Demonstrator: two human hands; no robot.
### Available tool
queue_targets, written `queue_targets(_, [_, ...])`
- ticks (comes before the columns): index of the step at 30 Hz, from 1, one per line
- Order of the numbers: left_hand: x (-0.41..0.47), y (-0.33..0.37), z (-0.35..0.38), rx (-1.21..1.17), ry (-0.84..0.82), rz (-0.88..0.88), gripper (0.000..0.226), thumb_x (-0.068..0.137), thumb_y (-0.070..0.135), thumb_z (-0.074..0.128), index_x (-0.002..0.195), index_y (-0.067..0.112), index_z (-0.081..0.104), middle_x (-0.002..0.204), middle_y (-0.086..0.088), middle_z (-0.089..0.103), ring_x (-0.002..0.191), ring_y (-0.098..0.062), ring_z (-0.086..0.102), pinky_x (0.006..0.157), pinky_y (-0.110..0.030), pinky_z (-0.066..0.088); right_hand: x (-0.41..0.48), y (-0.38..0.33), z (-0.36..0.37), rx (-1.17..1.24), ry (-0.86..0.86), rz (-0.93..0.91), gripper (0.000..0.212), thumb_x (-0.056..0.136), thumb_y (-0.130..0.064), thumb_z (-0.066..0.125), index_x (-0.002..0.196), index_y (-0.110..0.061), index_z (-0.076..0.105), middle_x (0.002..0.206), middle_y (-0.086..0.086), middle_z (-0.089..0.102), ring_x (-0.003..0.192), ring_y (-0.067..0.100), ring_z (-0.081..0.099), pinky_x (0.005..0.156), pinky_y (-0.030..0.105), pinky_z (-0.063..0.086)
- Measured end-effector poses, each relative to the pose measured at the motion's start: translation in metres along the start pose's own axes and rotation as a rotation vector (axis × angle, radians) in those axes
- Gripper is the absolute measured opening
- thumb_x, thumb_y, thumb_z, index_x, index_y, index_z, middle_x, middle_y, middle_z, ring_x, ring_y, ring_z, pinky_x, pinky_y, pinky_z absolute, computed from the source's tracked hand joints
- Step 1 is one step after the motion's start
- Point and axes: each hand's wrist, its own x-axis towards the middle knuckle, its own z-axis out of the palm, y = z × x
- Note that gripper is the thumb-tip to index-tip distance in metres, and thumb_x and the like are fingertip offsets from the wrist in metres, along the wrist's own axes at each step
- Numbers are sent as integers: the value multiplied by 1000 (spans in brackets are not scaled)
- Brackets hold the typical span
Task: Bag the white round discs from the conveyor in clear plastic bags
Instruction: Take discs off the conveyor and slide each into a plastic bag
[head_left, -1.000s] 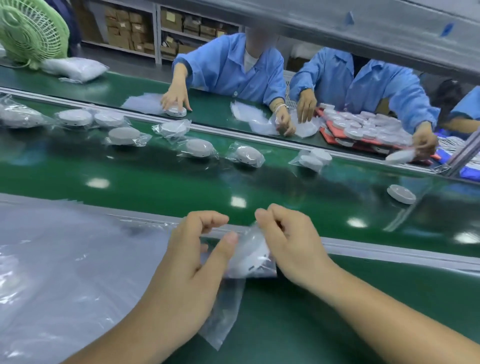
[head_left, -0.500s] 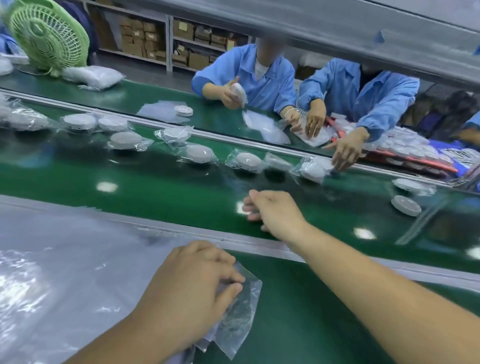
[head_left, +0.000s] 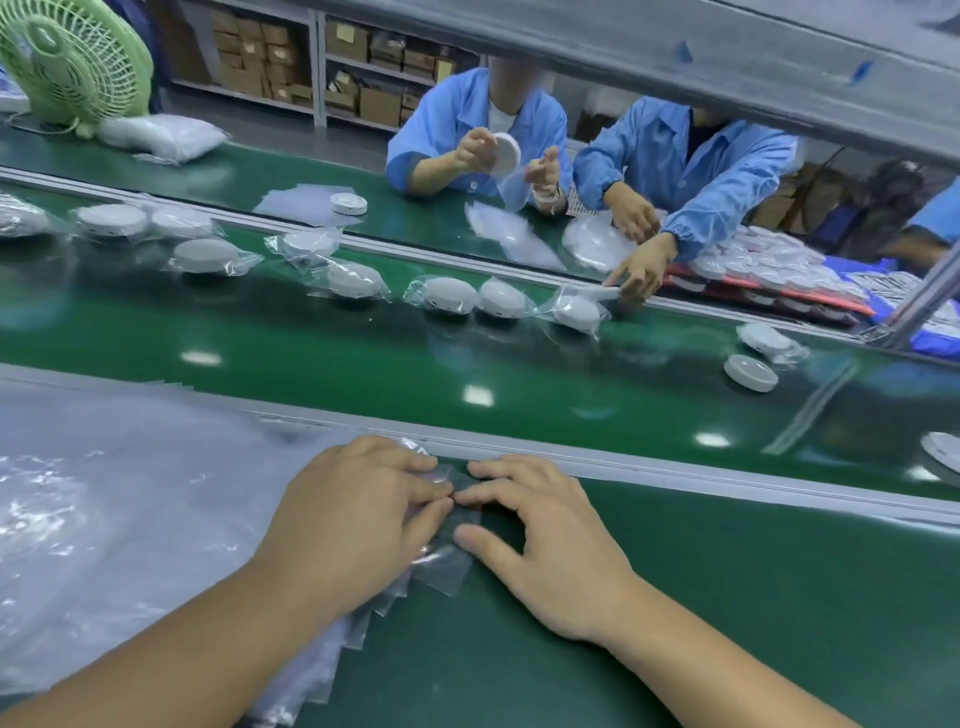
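Bags (head_left: 130, 519): clear stack on worktop (head_left: 727, 597). Top bag (head_left: 441, 564): empty, under both grips. Left grip (head_left: 353, 519): fingers bent on it, pinch unclear. Right grip (head_left: 550, 545): spread, fingertips pressing it. Bagged discs (head_left: 451, 295) on conveyor (head_left: 311, 364); bare disc (head_left: 750, 372) well apart from both grips.

the right hand (head_left: 545, 545) is back from over the conveyor (head_left: 363, 364) and now sets its fingertips on the top clear bag (head_left: 447, 566), just beside the left hand (head_left: 353, 519). the hands no longer hold a disc; one more bagged disc (head_left: 501, 297) lies in the belt's row.
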Motion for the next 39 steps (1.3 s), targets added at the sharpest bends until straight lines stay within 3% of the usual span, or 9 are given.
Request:
queue_targets(4, [0,0,0,26,-4,18,20,92,55,59,104,50,74,118,26,66,115,-11,56,93,-35,48,-3,5,1,50,117,40,26,97,-48,52,116,-46,69,120,-34,61,122,-6,44,110,22,34])
queue_targets(7, [1,2,-4,36,58,90,12,84,42,75,95,38,80,97,22,69,96,-15,63,79,-35,54,-3,3,2,41,148,68,28,96,-34,53,117,-43,70,116,-29,65,118,-4,47,109,23,38])
queue_targets(10, [0,4,-5,7,35,158,17,89,51,67,90,39,79,89,25,67,87,-8,61,71,-28,50,-3,1,1,38,162,92,33,92,-46,47,116,-41,70,113,-28,64,116,-3,47,105,20,38])
queue_targets(14, [0,2,-5,-3,-55,156,27,91,61,54,95,45,76,94,27,65,93,-3,58,74,-26,45,-3,-1,0,65,163,123,48,87,-58,44,124,-39,67,116,-28,62,119,-4,45,103,16,36])
queue_targets(21, [0,4,-5,-251,128,-28,31,93,63,41,86,45,65,93,31,62,87,7,56,66,-17,44,-4,1,-1,159,136,28,55,83,-44,60,138,-48,53,146,-30,48,140,-6,34,117,18,27])
queue_targets(23, [0,5,-1,-301,77,-36,33,90,66,37,85,46,62,92,34,62,88,9,56,66,-19,45,-3,2,0,177,164,3,43,85,-50,66,128,-48,60,142,-31,51,139,-5,37,115,16,27])
queue_targets(27, [-3,6,4,-313,37,-27,35,87,70,36,90,48,63,95,38,62,91,10,57,71,-19,48,-1,2,-2,254,272,33,16,91,-48,61,96,-38,72,113,-28,66,119,0,54,101,19,41])
queue_targets(34, [-5,4,3,-278,73,-49,21,97,54,41,87,43,56,89,33,61,84,5,56,62,-17,40,-2,-3,-2,155,278,9,23,104,-40,44,105,-38,67,103,-24,64,104,0,54,95,24,46])
queue_targets(39, [-4,4,2,-283,79,-78,20,96,53,42,88,43,56,83,30,62,81,6,55,62,-18,40,-5,-2,-2,179,293,-17,32,88,-51,67,118,-42,65,116,-28,64,114,-1,56,98,19,44])
